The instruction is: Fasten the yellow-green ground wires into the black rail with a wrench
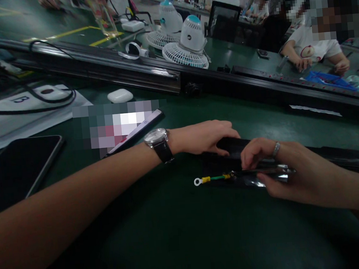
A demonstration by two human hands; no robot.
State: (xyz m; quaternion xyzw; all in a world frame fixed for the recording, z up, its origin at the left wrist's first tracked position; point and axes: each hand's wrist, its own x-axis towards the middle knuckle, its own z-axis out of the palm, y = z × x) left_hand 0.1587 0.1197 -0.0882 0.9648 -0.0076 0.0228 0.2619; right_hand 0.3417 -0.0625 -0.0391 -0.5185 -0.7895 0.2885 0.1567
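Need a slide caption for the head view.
Left hand by a black part, right hand holding a shiny object near a green ring-terminal wire.

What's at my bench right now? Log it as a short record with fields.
Left hand: at a black strip; wristwatch on wrist
Right hand: pinching a shiny piece, identity unclear; finger ring
Wire: green, yellow sleeves, ring terminal at one end
Left side: dark-screened phone, white earbuds case
Beyond black rail: two white desk fans with blue tops
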